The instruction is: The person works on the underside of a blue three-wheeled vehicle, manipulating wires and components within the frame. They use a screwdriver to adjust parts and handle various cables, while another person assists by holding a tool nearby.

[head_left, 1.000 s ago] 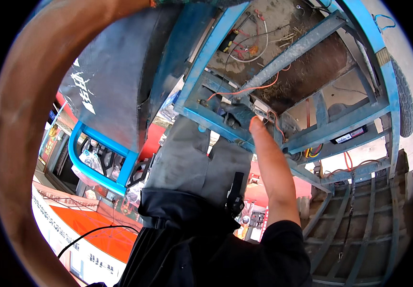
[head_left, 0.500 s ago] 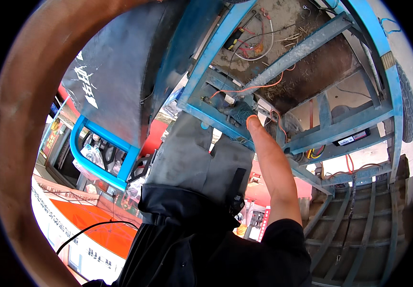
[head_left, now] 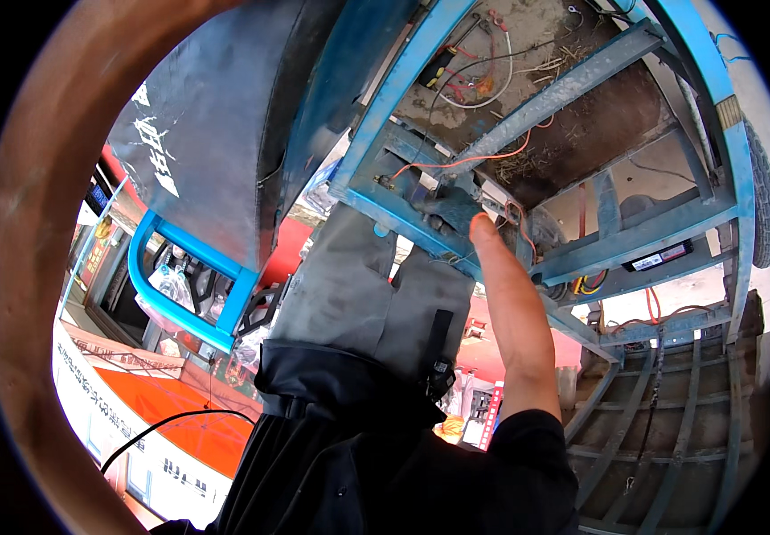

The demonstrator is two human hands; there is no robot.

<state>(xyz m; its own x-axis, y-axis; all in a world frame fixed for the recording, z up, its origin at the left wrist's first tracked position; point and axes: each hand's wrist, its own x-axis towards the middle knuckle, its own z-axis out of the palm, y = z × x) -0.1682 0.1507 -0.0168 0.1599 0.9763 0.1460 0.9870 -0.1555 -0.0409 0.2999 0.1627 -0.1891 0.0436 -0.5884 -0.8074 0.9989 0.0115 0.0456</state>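
right wrist (head_left: 481,230) shifted slightly rightward over blue frame (head_left: 394,212), pale ground (head_left: 692,287) beyond

two arms (head_left: 519,325), one gloved hand (head_left: 453,209), one tyre (head_left: 764,198), one white cable (head_left: 510,67)

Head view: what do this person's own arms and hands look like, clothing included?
The right hand wears a dark, greyish work glove with a thin orange cuff edge. The right forearm is bare up to a short black fabric sleeve. The left arm shows no sleeve, and its hand is outside the picture. I see no cables or markings on either arm.
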